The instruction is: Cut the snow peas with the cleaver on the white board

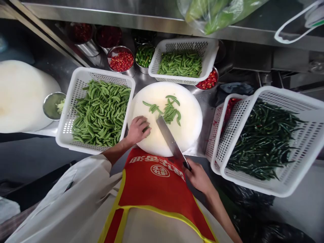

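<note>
A round white cutting board (141,101) lies in front of me with a small heap of sugar snap peas (170,113) on it. My right hand (198,176) is wrapped round the dark handle of a kitchen knife (170,135). The blade lies slantwise over the board, its tip at the near edge of the heap. At the board's left edge is my left hand (138,130), fingers curled; a bit of green shows between thumb and fingers, apparently a sugar snap pea. A white basket (66,118) full of sugar snap peas stands just left of that hand.
Behind the board stands a white basket (183,80) of green pods, beside metal pots of chopped red chillies (121,61) and green chillies (144,56). Right is a basket (310,141) of dark green chillies. Another board (22,98) and a bowl (50,107) are left. A steel shelf (121,17) overhangs.
</note>
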{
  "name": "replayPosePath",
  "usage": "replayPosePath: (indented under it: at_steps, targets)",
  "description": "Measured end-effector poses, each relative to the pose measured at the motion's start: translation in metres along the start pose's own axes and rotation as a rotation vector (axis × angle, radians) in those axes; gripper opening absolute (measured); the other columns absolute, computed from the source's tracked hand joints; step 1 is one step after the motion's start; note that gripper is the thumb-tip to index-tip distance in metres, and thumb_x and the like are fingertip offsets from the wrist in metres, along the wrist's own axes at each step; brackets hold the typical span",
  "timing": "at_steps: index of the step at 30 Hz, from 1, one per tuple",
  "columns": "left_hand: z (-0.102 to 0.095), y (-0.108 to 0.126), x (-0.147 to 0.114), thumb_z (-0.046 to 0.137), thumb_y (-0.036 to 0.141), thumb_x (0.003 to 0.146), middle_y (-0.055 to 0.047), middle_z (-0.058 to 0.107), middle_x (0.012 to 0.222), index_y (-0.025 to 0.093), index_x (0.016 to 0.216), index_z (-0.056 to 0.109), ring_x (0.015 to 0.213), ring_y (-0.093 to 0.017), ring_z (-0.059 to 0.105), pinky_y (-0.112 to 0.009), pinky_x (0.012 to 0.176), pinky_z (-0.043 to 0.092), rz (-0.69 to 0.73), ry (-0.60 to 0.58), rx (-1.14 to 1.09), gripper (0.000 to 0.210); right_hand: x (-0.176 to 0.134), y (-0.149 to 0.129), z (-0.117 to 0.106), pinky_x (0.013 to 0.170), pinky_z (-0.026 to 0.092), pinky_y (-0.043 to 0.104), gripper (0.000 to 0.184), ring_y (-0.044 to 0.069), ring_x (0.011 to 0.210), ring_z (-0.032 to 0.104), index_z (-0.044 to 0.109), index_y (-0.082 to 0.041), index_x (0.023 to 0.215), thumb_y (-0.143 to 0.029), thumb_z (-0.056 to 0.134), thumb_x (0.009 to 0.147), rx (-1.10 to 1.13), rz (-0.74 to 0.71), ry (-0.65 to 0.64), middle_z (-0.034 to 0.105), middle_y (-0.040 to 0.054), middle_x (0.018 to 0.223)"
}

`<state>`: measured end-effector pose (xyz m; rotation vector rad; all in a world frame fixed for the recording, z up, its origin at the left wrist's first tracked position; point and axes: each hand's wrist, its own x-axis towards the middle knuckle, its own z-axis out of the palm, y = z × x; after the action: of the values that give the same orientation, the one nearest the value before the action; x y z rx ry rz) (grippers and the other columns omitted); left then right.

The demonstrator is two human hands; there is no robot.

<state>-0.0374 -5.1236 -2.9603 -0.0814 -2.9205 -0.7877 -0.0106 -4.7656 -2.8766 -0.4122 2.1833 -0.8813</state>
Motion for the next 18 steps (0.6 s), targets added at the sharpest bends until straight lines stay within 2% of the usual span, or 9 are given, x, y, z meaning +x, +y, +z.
replayPosePath:
  at_steps: [3,5,7,10,14,16,18]
  targets:
    - [-0.004,-0.012,0.043,0.062,0.035,0.094,-0.012,0.062,0.135,0.019,0.117,0.069,0.131,-0.029,0.052,-0.047,0.113,0.043,-0.074,0.069,0.039,0.029,0.007,0.002,0.0,0.063,0.038,0.028,0.023,0.016,0.06,0.052,0.061,-0.021,0.097,-0.038,0.047,0.093,0.039,0.037,0.018,0.056,-0.0028,0.065]
    - [-0.002,-0.018,0.072,0.062,0.033,0.094,-0.013,0.062,0.136,0.018,0.117,0.07,0.13,-0.03,0.053,-0.046,0.113,0.042,-0.115,0.044,0.073,0.029,0.016,0.002,0.001,0.064,0.04,0.029,0.029,0.018,0.06,0.053,0.062,-0.02,0.106,-0.042,0.047,0.094,0.061,0.08,0.047,0.06,-0.0017,0.067]
    - [0.0,-0.02,0.089,0.059,0.033,0.095,-0.012,0.065,0.132,0.019,0.11,0.072,0.124,-0.03,0.057,-0.047,0.109,0.043,-0.145,-0.015,0.107,0.024,0.025,0.001,0.001,0.064,0.041,0.03,0.035,0.019,0.061,0.056,0.061,-0.02,0.115,-0.044,0.047,0.094,0.085,0.107,0.067,0.067,0.0009,0.074]
    - [0.004,-0.018,0.092,0.054,0.037,0.099,-0.013,0.067,0.124,0.02,0.104,0.073,0.113,-0.031,0.06,-0.049,0.102,0.044,-0.171,-0.048,0.172,0.026,0.034,-0.002,0.0,0.065,0.044,0.029,0.038,0.02,0.067,0.062,0.059,-0.02,0.123,-0.043,0.047,0.095,0.099,0.102,0.08,0.072,0.0038,0.085]
    - [0.012,-0.007,0.082,0.061,0.042,0.096,-0.016,0.064,0.122,0.018,0.115,0.067,0.111,-0.031,0.057,-0.046,0.098,0.045,-0.166,-0.016,0.23,0.031,0.041,-0.007,-0.003,0.069,0.045,0.029,0.034,0.022,0.075,0.065,0.061,-0.02,0.12,-0.039,0.048,0.094,0.035,0.082,0.094,0.073,0.0045,0.088]
    - [0.018,-0.002,0.082,0.064,0.04,0.094,-0.017,0.063,0.121,0.015,0.121,0.064,0.11,-0.031,0.056,-0.045,0.098,0.046,-0.16,-0.026,0.226,0.037,0.042,-0.009,-0.004,0.072,0.045,0.03,0.033,0.023,0.078,0.066,0.061,-0.021,0.119,-0.038,0.047,0.094,0.014,0.078,0.095,0.073,0.005,0.09]
    - [0.024,0.001,0.086,0.062,0.034,0.096,-0.016,0.063,0.12,0.014,0.124,0.062,0.109,-0.03,0.057,-0.044,0.099,0.047,-0.125,-0.054,0.19,0.034,0.041,-0.011,-0.005,0.073,0.045,0.03,0.033,0.023,0.08,0.067,0.06,-0.021,0.118,-0.038,0.047,0.093,-0.001,0.078,0.1,0.074,0.005,0.091]
